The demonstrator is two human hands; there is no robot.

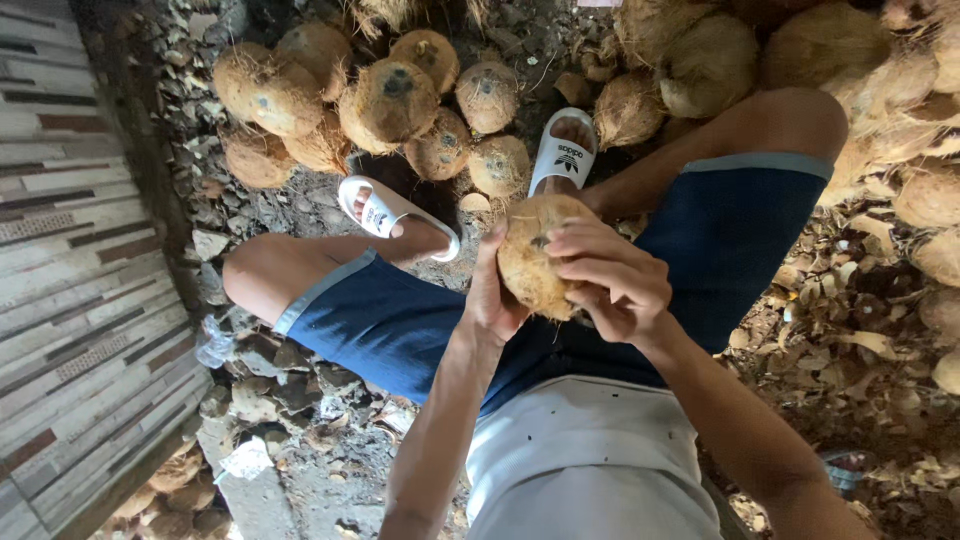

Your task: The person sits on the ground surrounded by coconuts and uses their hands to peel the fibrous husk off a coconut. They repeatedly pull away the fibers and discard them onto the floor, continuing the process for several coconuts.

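Here both hands, left hand (492, 300) and right hand (610, 275), clasp one husked coconut (535, 255), fingers curled round it. Its dark-eyed end faces up-right. Piled coconuts (385, 100) crowd beyond it; open room only above the lap.

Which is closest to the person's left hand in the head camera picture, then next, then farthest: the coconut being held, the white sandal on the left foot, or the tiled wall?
1. The held coconut, touching the left hand, just to its right.
2. The white sandal, up and to the left, on the ground.
3. The tiled wall, far over at the picture's left edge.
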